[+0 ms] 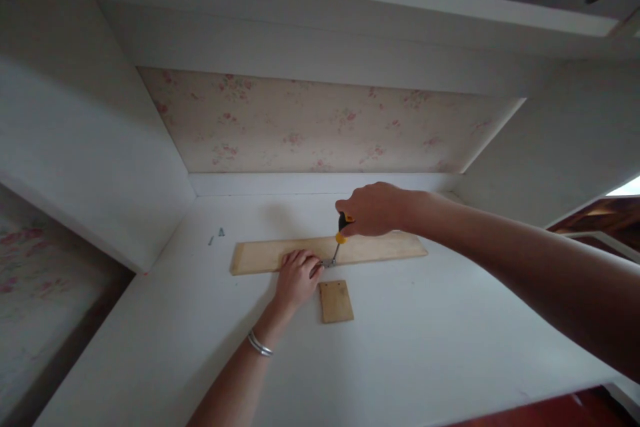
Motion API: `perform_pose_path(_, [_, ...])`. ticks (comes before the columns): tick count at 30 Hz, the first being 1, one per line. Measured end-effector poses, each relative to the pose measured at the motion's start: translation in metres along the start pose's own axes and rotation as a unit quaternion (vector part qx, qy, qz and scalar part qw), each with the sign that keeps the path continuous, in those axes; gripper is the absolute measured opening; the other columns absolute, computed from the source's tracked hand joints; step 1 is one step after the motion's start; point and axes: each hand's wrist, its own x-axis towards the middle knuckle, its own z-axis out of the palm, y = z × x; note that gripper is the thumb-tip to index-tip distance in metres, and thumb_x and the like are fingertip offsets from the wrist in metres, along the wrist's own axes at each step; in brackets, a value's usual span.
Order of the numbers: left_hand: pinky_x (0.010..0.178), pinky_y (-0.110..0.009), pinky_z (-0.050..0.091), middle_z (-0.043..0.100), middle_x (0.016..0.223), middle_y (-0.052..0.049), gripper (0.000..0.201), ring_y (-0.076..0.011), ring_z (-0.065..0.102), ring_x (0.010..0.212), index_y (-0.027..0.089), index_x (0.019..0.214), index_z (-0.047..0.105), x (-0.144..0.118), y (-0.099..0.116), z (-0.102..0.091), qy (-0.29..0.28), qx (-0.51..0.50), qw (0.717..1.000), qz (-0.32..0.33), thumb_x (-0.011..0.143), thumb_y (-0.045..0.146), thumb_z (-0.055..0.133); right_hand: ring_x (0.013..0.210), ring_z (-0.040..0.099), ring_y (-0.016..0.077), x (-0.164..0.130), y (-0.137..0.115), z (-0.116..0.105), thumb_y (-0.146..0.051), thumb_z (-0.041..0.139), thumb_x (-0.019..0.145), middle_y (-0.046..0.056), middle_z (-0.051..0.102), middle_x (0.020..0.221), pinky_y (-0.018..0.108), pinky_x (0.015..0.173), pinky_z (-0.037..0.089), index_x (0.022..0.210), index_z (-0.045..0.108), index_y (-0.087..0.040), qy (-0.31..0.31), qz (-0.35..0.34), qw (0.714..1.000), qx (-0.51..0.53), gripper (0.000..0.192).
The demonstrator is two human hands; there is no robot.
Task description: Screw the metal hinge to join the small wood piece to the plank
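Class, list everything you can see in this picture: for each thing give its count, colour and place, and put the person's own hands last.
long wooden board: one, pale wood, lying flat across the middle of the white surface
small wooden piece: one, pale wood, square, just in front of the board, apart from it
metal bracket: one, silvery, at the board's front edge under the screwdriver tip
screwdriver: one, black and yellow handle, tilted, tip down at the bracket
screws: a few, grey, loose to the left behind the board
white surface: one, white, bearing all these
floral back panel: one, cream with pink flowers, behind
bracelet: one, silver, on left wrist
left hand: resting on the board beside the bracket
right hand: gripping the screwdriver handle
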Motion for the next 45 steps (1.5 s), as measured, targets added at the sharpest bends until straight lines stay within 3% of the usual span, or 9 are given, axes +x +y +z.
perform_pose_path(6, [0.086,-0.04,0.036,0.06,0.097,-0.004,0.01,-0.0218,0.051,0.096,0.024,0.091,0.063,0.002,0.001,-0.001,-0.011,-0.004,1.0,-0.007,0.083,0.027,0.058,0.084,0.062,0.03,-0.006,0.002,0.001,-0.051,0.056,0.076,0.013,0.064,0.099,0.038,0.064,0.045,0.123,0.047,-0.024,0.001,-0.034,0.999,0.025,0.055])
perform_pose_path(10, [0.086,-0.04,0.035,0.06,0.098,-0.004,0.01,-0.0219,0.051,0.096,0.024,0.092,0.063,0.003,0.001,-0.002,-0.017,0.001,1.0,-0.006,0.084,0.026,0.057,0.083,0.062,0.0323,-0.011,0.005,0.003,-0.053,0.043,0.085,0.016,0.064,0.088,0.04,0.064,0.044,0.104,0.059,-0.016,0.026,-0.015,1.0,-0.009,0.044])
perform_pose_path(13, [0.086,-0.04,0.035,0.06,0.099,-0.004,0.011,-0.0221,0.051,0.096,0.024,0.093,0.063,0.005,0.003,-0.003,-0.018,0.005,1.0,-0.005,0.084,0.026,0.057,0.084,0.062,0.0326,-0.015,0.01,0.005,-0.06,0.044,0.082,0.016,0.064,0.092,0.041,0.065,0.044,0.11,0.056,-0.016,0.03,-0.007,0.999,0.012,0.054])
perform_pose_path(18, [0.085,-0.039,0.036,0.06,0.099,-0.004,0.013,-0.0218,0.051,0.096,0.025,0.095,0.063,0.007,0.005,-0.004,-0.018,0.007,1.0,0.0,0.084,0.027,0.057,0.08,0.062,0.03,-0.015,0.019,0.009,-0.048,0.049,0.083,0.013,0.065,0.091,0.037,0.062,0.043,0.107,0.056,-0.021,0.018,-0.049,0.999,0.007,0.037])
perform_pose_path(26, [0.086,-0.039,0.035,0.06,0.1,-0.004,0.013,-0.021,0.05,0.096,0.025,0.096,0.064,0.009,0.005,-0.004,-0.026,0.003,1.0,-0.003,0.086,0.024,0.055,0.078,0.063,0.0297,-0.009,0.021,0.006,-0.05,0.048,0.084,0.012,0.065,0.091,0.035,0.059,0.043,0.114,0.051,-0.021,0.013,-0.066,0.998,0.021,0.042])
perform_pose_path(31, [0.087,-0.04,0.035,0.06,0.1,-0.004,0.014,-0.0212,0.05,0.096,0.026,0.096,0.063,0.009,0.005,-0.005,-0.03,0.001,1.0,-0.007,0.087,0.025,0.053,0.081,0.063,0.0328,-0.006,0.012,0.0,-0.058,0.029,0.089,0.017,0.064,0.084,0.039,0.061,0.043,0.102,0.059,-0.014,0.027,-0.031,0.999,-0.004,0.054])
perform_pose_path(35, [0.087,-0.04,0.036,0.06,0.099,-0.004,0.014,-0.021,0.05,0.096,0.025,0.095,0.064,0.008,0.004,-0.005,-0.031,-0.004,0.999,-0.008,0.087,0.024,0.052,0.08,0.063,0.0294,-0.005,0.009,0.0,-0.053,0.043,0.085,0.014,0.064,0.096,0.036,0.061,0.042,0.121,0.048,-0.02,-0.011,-0.044,0.998,0.044,0.049])
perform_pose_path(41, [0.086,-0.04,0.035,0.061,0.1,-0.004,0.014,-0.0211,0.05,0.096,0.025,0.096,0.064,0.009,0.003,-0.005,-0.03,0.001,1.0,-0.008,0.087,0.025,0.053,0.084,0.061,0.0329,0.0,0.013,0.004,-0.058,0.035,0.086,0.018,0.063,0.089,0.039,0.064,0.042,0.111,0.055,-0.014,0.003,-0.005,1.0,0.014,0.055])
perform_pose_path(45, [0.087,-0.04,0.035,0.061,0.1,-0.003,0.015,-0.0209,0.05,0.096,0.025,0.097,0.064,0.008,0.002,-0.004,-0.031,-0.002,0.999,-0.009,0.087,0.025,0.053,0.081,0.062,0.03,0.0,0.015,0.002,-0.051,0.049,0.081,0.013,0.064,0.095,0.037,0.062,0.043,0.127,0.043,-0.023,-0.028,-0.034,0.998,0.053,0.054])
